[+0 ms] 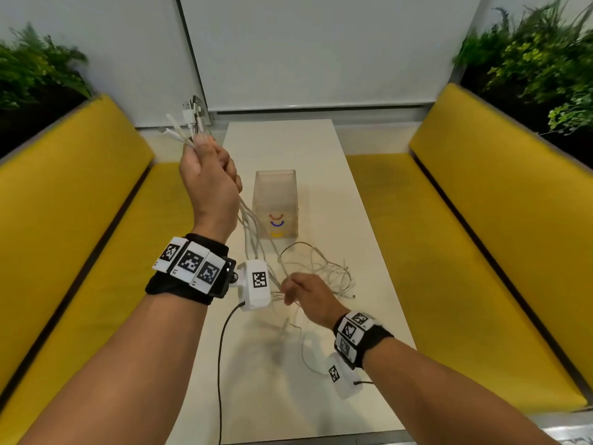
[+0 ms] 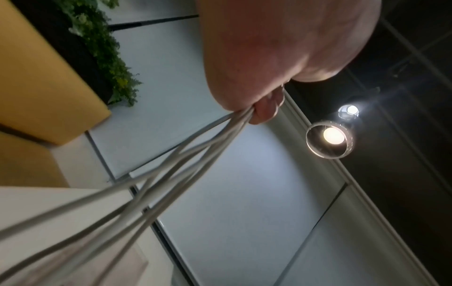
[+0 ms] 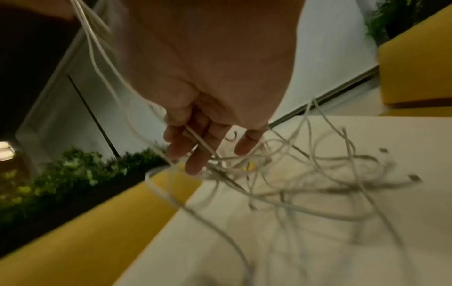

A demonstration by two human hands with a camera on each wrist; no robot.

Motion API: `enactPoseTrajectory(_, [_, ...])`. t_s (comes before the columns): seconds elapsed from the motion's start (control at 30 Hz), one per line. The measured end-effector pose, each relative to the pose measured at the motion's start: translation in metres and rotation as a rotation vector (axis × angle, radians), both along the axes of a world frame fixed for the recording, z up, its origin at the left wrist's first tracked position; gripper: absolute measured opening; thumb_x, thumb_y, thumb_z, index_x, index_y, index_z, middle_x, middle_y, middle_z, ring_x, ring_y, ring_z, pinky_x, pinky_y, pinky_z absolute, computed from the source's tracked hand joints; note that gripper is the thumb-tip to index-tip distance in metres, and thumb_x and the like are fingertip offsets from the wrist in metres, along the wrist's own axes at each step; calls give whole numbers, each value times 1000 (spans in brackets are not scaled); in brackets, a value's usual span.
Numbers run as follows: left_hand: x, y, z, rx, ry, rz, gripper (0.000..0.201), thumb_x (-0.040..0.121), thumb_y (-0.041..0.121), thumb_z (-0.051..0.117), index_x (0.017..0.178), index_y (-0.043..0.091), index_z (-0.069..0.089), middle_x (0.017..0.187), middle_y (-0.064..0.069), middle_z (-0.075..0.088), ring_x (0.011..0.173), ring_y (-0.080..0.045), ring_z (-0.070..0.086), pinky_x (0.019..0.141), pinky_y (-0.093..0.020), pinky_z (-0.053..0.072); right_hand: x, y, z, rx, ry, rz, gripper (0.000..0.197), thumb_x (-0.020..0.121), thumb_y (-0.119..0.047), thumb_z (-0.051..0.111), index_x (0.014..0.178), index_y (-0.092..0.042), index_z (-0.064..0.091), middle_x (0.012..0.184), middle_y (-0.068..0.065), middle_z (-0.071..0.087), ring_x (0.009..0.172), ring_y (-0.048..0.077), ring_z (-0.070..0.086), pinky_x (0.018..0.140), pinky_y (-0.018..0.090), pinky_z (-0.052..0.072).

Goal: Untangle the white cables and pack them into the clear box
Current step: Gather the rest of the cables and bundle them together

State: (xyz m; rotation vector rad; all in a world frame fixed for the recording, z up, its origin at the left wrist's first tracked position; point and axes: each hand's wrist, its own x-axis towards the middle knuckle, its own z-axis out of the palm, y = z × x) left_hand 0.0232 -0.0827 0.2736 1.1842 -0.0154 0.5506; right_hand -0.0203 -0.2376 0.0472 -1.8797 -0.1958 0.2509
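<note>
The left hand (image 1: 210,179) is raised above the pale, smooth table (image 1: 324,149), its fingers closed tightly around a bunch of thin white cables (image 1: 253,232). Their connector ends (image 1: 189,123) fan upward out of the fist: small rounded white plugs with metal tips. Below the fist the round, rubbery strands run down, long axis steeply slanted toward the person, to the table. In the left wrist view those strands (image 2: 156,183) leave the curled fingers (image 2: 265,114) as a tight sheaf and spread apart.

The rest of the cables lie as a loose tangle (image 1: 324,271) of loops on the table, just in front of the clear box (image 1: 276,203), with one metal-tipped end pointing right. The box is a tall, open-topped block of frosted see-through plastic, upright, with red, blue and yellow curved marks on its near face.

The right hand (image 1: 308,295) hovers low over the tangle, fingers (image 3: 195,154) loosely apart and only slightly bent, with one strand lying across them; no firm grip shows

Yellow upholstered benches (image 1: 481,220) flank the table
</note>
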Motion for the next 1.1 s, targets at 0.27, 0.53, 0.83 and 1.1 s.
enactPoseTrajectory(0.27, [4, 3, -15, 76, 53, -6, 35, 111, 29, 31, 78, 20, 40, 60, 9, 36, 47, -7, 25, 41, -26, 21, 32, -15, 167, 299, -265, -113, 26, 107, -19, 44, 93, -13, 65, 63, 5, 50, 51, 16, 43, 49, 26, 39])
enactPoseTrajectory(0.53, [9, 14, 7, -13, -17, 80, 34, 110, 29, 31, 78, 20, 41, 57, 11, 38, 48, -9, 28, 42, -27, 23, 27, -32, 168, 236, -147, -98, 35, 105, -35, 47, 104, -8, 69, 64, -2, 38, 45, 7, 29, 43, 22, 21])
enactPoseTrajectory(0.83, [9, 22, 2, -35, -18, 74, 35, 110, 31, 31, 77, 20, 41, 59, 9, 36, 48, -10, 27, 41, -26, 24, -39, -58, -26, -186, 213, -51, 47, 102, -44, 49, 72, -14, 68, 69, -2, 58, 65, 7, 50, 72, 23, 42])
enactPoseTrajectory(1.1, [-4, 3, -36, -14, 114, -74, 47, 110, 39, 35, 66, 22, 35, 54, 6, 27, 45, -11, 18, 40, -22, 18, -20, -47, 3, -558, 133, -161, 34, 98, -19, 37, 83, -2, 63, 89, 15, 65, 88, 32, 63, 73, 35, 45])
